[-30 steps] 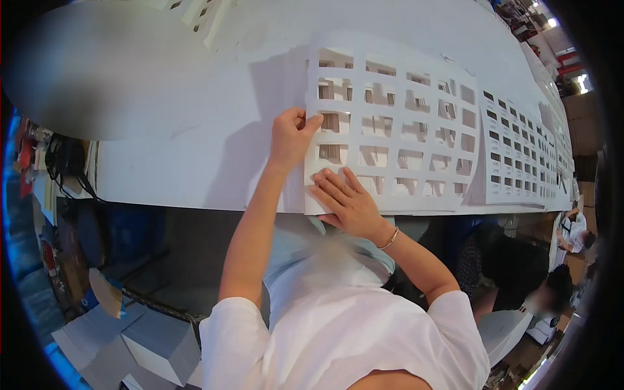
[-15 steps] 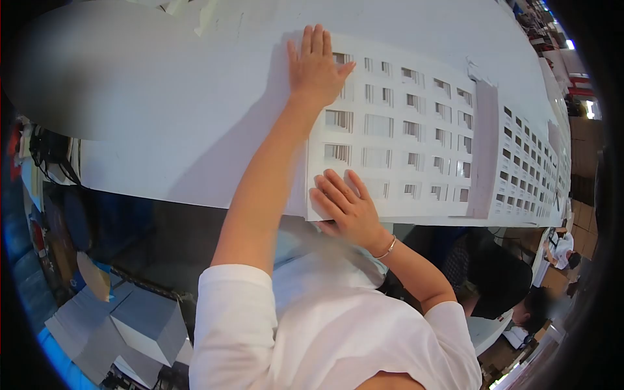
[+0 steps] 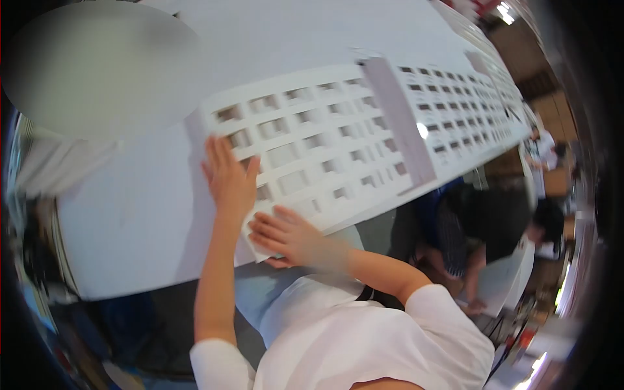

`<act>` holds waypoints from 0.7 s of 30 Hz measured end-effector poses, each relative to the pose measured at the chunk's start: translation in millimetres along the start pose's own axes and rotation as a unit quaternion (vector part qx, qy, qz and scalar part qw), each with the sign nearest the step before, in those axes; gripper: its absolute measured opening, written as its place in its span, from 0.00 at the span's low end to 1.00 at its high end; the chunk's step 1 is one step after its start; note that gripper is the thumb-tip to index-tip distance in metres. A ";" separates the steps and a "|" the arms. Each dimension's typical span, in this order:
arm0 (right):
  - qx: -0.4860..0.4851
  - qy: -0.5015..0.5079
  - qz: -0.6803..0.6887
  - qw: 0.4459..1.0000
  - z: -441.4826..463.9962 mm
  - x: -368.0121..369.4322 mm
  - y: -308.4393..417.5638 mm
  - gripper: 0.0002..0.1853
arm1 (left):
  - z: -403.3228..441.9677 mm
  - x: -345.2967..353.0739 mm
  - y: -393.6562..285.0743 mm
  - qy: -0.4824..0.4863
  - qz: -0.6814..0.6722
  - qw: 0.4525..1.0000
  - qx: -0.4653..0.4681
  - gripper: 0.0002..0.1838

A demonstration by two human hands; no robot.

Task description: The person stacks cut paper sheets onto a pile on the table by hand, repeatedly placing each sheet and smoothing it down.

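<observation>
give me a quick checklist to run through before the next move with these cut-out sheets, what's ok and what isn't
1. Left hand at the left edge of the cut-out sheets: ok.
2. Right hand over the near left corner: ok, fingers laid across it.
3. Layers lined up inside the holes: cannot tell, blurred.
4. Gap to the smaller-holed sheets unobstructed: not ok, a grey strip lies between.
5. Co-worker's hand away from the cut-out sheets: ok.

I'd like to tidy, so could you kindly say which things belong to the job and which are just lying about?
Job:
- near cut-out sheets, under left hand and right hand
- table

Lying about, apparently:
- farther cut-out sheets
- brown boxes
</observation>
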State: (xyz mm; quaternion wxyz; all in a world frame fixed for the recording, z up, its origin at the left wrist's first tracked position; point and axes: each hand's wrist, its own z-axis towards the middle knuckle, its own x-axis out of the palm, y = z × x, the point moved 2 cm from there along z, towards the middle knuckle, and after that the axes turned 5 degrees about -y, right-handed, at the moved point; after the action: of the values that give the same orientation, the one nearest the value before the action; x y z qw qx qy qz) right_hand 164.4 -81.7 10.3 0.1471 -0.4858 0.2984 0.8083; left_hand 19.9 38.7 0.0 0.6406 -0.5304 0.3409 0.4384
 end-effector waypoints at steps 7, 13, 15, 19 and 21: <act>0.040 -0.170 0.116 0.978 -8.6 -31.1 -2.2 0.21 | -31.8 -3.6 -10.0 -0.005 0.072 0.997 0.007 0.45; 0.269 -0.349 -0.230 0.868 -59.2 -136.5 -130.2 0.16 | -32.7 -5.1 -9.6 0.001 0.052 0.999 -0.002 0.47; 0.322 -0.319 -0.367 0.812 -83.5 -177.8 -180.7 0.16 | -32.6 -5.2 -10.1 0.008 0.050 0.999 -0.006 0.47; 0.402 -0.148 -0.466 0.774 -131.4 -199.1 -236.7 0.17 | -32.7 -8.9 -11.6 0.011 0.049 0.999 -0.011 0.47; 0.407 -0.169 -0.441 0.782 -139.8 -197.4 -245.2 0.13 | -33.3 -11.1 -12.0 0.011 0.044 0.999 -0.011 0.47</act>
State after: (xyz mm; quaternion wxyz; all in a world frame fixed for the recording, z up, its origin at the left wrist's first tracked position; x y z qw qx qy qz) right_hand 487.0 32.2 50.5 0.7199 -0.3150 0.3228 0.5276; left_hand 27.6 3.4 7.8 0.6110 -0.5268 0.3660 0.4638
